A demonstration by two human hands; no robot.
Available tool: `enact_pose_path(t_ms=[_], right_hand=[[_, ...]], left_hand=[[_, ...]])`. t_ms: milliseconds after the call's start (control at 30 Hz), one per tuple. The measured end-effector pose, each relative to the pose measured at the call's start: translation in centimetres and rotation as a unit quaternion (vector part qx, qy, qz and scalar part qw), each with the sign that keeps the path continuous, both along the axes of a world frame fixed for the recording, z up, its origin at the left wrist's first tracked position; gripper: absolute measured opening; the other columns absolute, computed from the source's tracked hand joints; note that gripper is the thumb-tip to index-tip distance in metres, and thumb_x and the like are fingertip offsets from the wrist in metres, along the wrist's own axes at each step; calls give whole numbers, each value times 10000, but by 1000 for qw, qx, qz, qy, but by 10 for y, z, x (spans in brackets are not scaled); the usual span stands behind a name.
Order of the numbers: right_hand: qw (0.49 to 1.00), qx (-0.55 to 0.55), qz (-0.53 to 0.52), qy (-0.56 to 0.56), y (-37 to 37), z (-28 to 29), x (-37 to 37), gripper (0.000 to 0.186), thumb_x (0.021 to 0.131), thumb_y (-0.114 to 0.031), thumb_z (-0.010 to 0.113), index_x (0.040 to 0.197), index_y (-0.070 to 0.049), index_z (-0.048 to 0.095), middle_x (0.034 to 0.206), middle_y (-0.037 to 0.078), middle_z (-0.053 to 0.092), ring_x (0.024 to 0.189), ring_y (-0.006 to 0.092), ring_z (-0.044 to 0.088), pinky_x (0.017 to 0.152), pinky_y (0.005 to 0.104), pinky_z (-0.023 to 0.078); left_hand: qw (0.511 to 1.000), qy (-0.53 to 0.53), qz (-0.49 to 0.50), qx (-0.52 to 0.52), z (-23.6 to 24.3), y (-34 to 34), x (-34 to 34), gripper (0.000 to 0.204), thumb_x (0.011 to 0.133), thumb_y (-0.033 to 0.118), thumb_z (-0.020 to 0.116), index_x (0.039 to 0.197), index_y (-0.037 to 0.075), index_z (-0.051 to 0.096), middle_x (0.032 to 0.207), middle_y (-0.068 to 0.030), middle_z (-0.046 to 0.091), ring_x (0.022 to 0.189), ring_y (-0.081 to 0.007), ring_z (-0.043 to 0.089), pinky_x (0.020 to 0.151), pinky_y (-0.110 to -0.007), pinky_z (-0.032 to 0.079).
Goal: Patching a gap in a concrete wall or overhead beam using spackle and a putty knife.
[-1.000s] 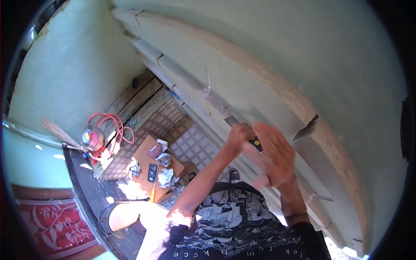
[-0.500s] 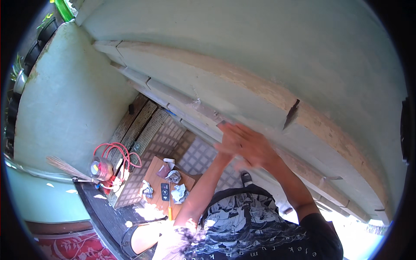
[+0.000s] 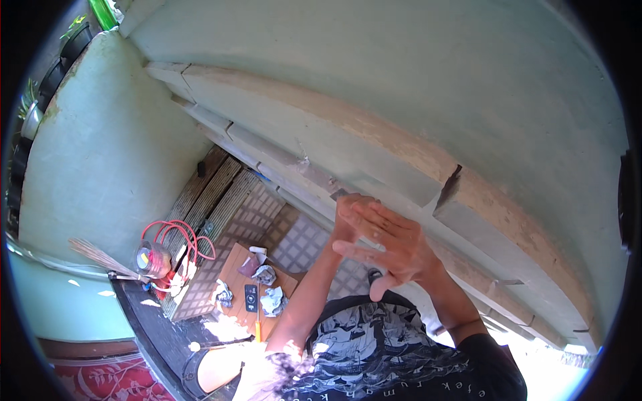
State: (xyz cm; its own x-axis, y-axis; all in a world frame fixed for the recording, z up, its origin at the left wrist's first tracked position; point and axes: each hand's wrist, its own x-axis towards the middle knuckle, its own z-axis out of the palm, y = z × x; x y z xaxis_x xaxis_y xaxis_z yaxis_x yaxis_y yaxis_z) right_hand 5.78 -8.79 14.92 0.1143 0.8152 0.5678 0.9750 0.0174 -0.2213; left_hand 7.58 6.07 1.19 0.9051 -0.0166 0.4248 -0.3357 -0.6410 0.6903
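My hands meet in front of the pale ledged wall. My left hand is closed, its upper part partly covered by the other hand. A small flat grey piece, perhaps a scraper blade, sticks out beyond its fingers against the lower ledge; any handle is hidden. My right hand lies across the left one, fingers stretched out and thumb apart, holding nothing that I can see. Just beyond the grey piece, the ledge has a rough, chipped patch.
Below left, a brown board carries crumpled papers, a black phone-like device and an orange-handled tool. Farther left are a clear jar, a looped red hose and a stick broom. An upper ledge juts out, with a dark gap.
My right hand has shifted slightly right and down, its fingers and thumb now spread more clearly. My left hand stays near the same place on the ledge with the grey piece.
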Motion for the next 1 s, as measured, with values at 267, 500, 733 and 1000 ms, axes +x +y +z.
enact_pose_path(t_ms=[267, 500, 733, 1000], right_hand=[[998, -14, -63, -23, 5, 7, 8, 799, 786, -722, 306, 1401, -223, 409, 1443, 130, 375, 1304, 266, 406, 1109, 391, 291], [991, -89, -91, -31, 19, -15, 15, 797, 780, -715, 323, 1399, -221, 414, 1456, 123, 357, 1316, 272, 389, 1107, 396, 298], [994, -58, -80, 55, 30, -29, 22, 812, 758, -715, 386, 1377, -194, 449, 1432, 122, 395, 1284, 294, 423, 1088, 405, 328], [994, -21, -110, -12, 34, -27, 10, 824, 779, -749, 335, 1328, -161, 513, 1362, 150, 476, 1226, 322, 486, 1038, 426, 380]], left_hand=[[999, -27, 22, -30, -16, -5, -11, 250, 789, 184, 623, 991, 40, 595, 863, -137, 614, 797, -338, 607, 639, -412, 480], [991, -88, 35, -99, -5, -13, -20, 257, 767, 190, 634, 977, 45, 601, 842, -133, 619, 767, -330, 614, 613, -396, 481], [952, -293, 92, 4, 24, -19, -23, 300, 701, 213, 682, 948, 62, 604, 772, -125, 620, 650, -316, 612, 527, -362, 468], [978, -183, 42, 93, 7, -7, -27, 548, 776, 254, 667, 1229, 38, 446, 1198, -166, 522, 1022, -246, 546, 775, -363, 455]])
